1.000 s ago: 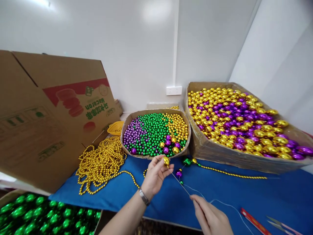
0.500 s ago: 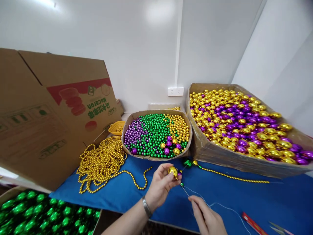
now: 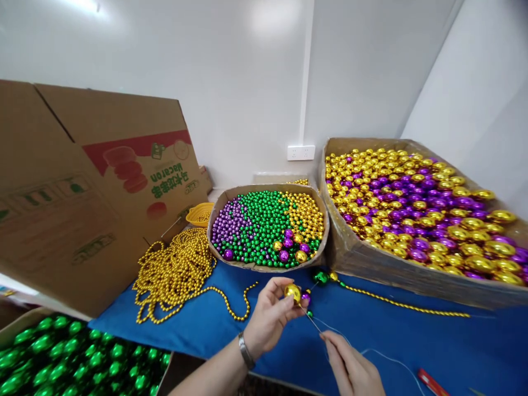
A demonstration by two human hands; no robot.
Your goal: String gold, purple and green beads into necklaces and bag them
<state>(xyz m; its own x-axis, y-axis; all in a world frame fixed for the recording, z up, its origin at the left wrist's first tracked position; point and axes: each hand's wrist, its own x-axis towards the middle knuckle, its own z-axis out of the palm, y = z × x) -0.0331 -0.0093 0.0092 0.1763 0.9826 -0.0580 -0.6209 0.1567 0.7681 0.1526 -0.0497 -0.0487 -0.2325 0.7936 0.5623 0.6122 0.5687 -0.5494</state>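
Note:
My left hand (image 3: pixel 268 319), with a metal band at its wrist, is closed on a large shiny gold bead (image 3: pixel 292 293). Pinched in my right hand (image 3: pixel 352 366) is a thin needle (image 3: pixel 314 324), its far end at the gold bead. Whether it passes through the bead cannot be made out. A purple bead (image 3: pixel 306 298) shows by my left fingertips, and a small green bead (image 3: pixel 310 313) lies just below it. Pale thread (image 3: pixel 390 358) runs over the cloth to the right. Behind the hands rest a large green bead (image 3: pixel 321 277) and a strand of small gold beads (image 3: pixel 400 300).
A box of small beads (image 3: pixel 212 242) stands ahead, and a larger box of gold and purple beads (image 3: pixel 350 256) at right. Gold bead strands (image 3: pixel 175 272) lie left beside a carton (image 3: pixel 124 220) and yellow basket (image 3: pixel 190 215). Green beads (image 3: pixel 82 352) fill a lower-left box. A red-handled tool (image 3: pixel 431 382) lies at right.
The view has shifted slightly, so the scenery sits a little differently. Both hands keep nearly the same pose, the needle still at the gold bead. The scissors at lower right are now mostly out of view.

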